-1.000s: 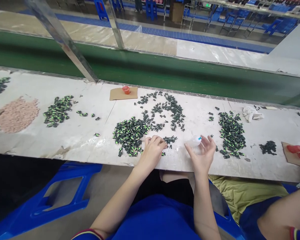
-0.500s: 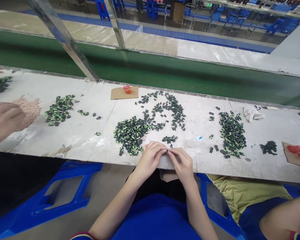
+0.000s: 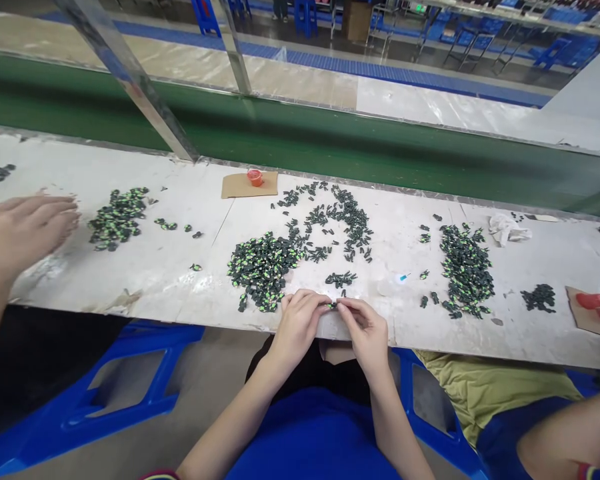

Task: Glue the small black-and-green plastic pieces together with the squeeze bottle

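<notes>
Near the table's front edge, my left hand (image 3: 300, 323) pinches a small black-and-green piece (image 3: 332, 305) between thumb and fingers. The fingertips of my right hand (image 3: 367, 331) close on the piece's right end. Its exact kind is too small to make out. Just left of my hands lies a large heap of black-and-green pieces (image 3: 263, 270). Beyond my fingers is a small cluster of slim black parts (image 3: 340, 279), and more slim black parts (image 3: 355, 223) are scattered farther back.
A red cup (image 3: 255, 177) stands on cardboard (image 3: 235, 187) at the back. Other heaps lie left (image 3: 117, 220) and right (image 3: 465, 270), with a blue-tipped item (image 3: 405, 277) between. A co-worker's hand (image 3: 25, 230) reaches in at left. A white cloth (image 3: 509, 229) and green barrier (image 3: 330, 140) are behind.
My fingertips have parted slightly, so green on the held piece now shows between them. At left, the co-worker's hand has moved right and spread flat over the pinkish bits.
</notes>
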{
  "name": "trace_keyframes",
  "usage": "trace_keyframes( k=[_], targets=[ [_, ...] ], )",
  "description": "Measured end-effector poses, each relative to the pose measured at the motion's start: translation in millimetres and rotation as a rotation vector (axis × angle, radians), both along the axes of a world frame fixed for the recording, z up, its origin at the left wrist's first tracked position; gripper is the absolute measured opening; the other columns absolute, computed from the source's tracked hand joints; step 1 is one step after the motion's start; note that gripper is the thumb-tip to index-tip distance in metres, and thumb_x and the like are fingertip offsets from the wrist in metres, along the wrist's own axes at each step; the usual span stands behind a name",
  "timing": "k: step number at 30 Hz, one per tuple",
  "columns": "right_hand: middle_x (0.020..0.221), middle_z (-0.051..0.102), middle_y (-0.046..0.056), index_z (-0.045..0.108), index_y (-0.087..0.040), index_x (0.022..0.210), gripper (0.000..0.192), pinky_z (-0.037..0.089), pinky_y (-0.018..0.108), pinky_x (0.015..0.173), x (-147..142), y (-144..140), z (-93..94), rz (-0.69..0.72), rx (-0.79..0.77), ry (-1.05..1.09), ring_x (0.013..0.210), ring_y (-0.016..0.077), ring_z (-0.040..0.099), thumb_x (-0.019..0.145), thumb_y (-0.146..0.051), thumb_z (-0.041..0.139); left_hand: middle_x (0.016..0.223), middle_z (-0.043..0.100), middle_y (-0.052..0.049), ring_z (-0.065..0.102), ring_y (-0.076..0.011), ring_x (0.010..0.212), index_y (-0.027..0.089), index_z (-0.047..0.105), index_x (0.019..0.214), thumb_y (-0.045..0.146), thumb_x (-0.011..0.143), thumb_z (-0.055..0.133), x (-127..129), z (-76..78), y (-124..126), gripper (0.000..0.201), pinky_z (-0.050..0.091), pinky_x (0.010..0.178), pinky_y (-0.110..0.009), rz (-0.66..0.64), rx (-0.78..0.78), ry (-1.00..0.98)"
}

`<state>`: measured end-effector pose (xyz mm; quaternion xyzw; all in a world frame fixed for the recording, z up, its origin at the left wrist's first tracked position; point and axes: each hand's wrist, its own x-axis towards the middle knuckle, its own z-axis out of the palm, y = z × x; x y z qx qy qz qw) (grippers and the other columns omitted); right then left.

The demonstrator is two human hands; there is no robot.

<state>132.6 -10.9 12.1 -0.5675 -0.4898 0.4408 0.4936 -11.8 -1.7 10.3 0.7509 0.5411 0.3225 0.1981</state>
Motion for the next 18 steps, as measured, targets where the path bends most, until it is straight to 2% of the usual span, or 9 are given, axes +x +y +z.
trace_keyframes(
  k=[4,9,12,18],
  targets=[
    [0.087,0.075,0.005,0.072,-0.02,0.085,0.018,0.058,0.034,0.08,-2,-1,0.5,0.007,-0.104,0.124,0.084,0.021,0.071,0.076,-0.035,0.068,0.09,0.071,0.0,0.06,-0.017,0.088,0.022,0.061,0.095,0.014,0.093,0.046,0,5.4,-1,0.017,0.033,0.079,-0.033,0.008,0.014,-0.02],
    [0.082,0.074,0.005,0.071,-0.019,0.08,0.021,0.058,0.036,0.079,-4,-1,-0.8,-0.021,-0.127,0.196,0.08,0.0216,0.071,0.073,-0.038,0.072,0.087,0.071,0.0,0.06,-0.0168,0.086,0.021,0.061,0.092,0.013,0.093,0.045,3,7.3,-4,0.017,0.033,0.079,-0.032,0.022,0.069,-0.042],
    [0.08,0.073,0.005,0.07,-0.019,0.079,0.018,0.058,0.034,0.076,-7,-3,0.5,-0.03,-0.076,0.194,0.079,0.0202,0.07,0.074,-0.036,0.071,0.085,0.07,-0.001,0.06,-0.0172,0.084,0.02,0.06,0.092,0.011,0.093,0.043,7,7.9,-6,0.019,0.035,0.077,-0.031,0.049,0.117,-0.064],
    [0.076,0.068,0.005,0.068,-0.019,0.077,0.012,0.055,0.03,0.068,-12,-9,2.0,-0.073,0.141,0.094,0.075,0.0178,0.066,0.081,-0.029,0.064,0.079,0.068,-0.001,0.059,-0.0171,0.079,0.019,0.059,0.089,0.01,0.091,0.045,11,13.0,-9,0.017,0.037,0.073,-0.03,0.079,0.208,-0.109]
  ],
)
